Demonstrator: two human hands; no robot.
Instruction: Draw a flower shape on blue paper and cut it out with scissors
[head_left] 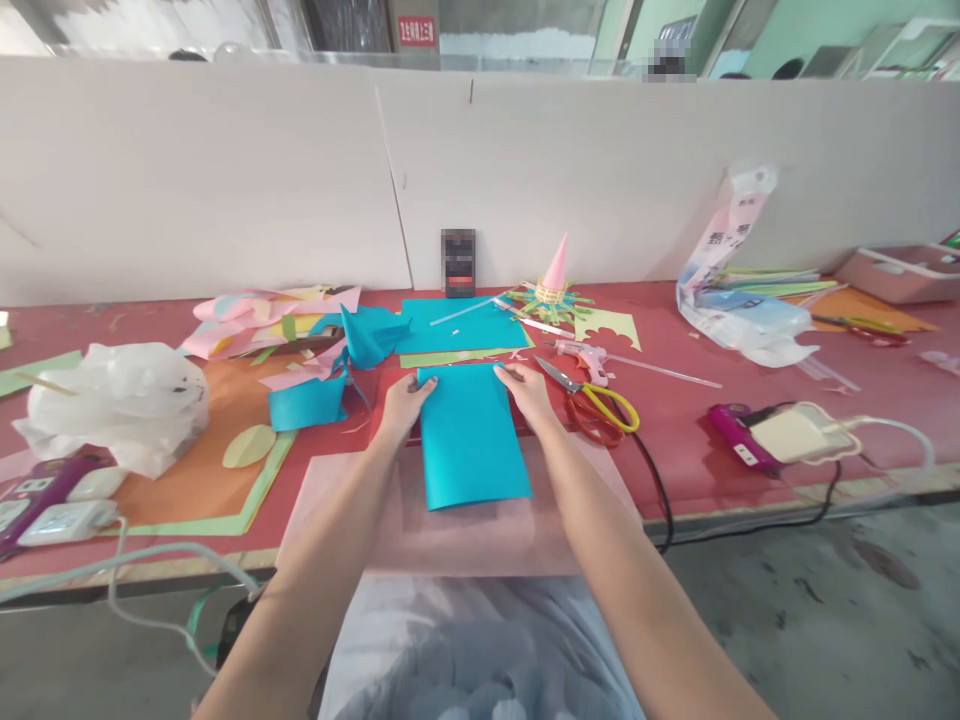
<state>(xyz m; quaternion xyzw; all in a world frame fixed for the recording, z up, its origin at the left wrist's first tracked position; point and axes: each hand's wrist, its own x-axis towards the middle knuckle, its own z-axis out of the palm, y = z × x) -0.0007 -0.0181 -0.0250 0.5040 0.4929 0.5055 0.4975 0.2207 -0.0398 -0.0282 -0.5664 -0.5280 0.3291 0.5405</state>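
Observation:
A folded sheet of blue paper (474, 440) is held up in front of me over a pink sheet at the table's front edge. My left hand (405, 402) pinches its top left corner, thumb on the near face. At the top right corner my right hand (526, 390) grips the same sheet between thumb and fingers. Just right of that hand lie scissors (589, 392) with yellow and red handles. A pink glue gun (586, 358) rests behind them. Another blue sheet (457, 325) lies flat beyond my hands.
Blue paper scraps (307, 402) and a white plastic bag (124, 405) lie to the left. A pink paper cone (556, 268) stands at the back near a dark phone-like device (458, 265). Right are a purple power strip (742, 438) and a plastic packet (750, 320).

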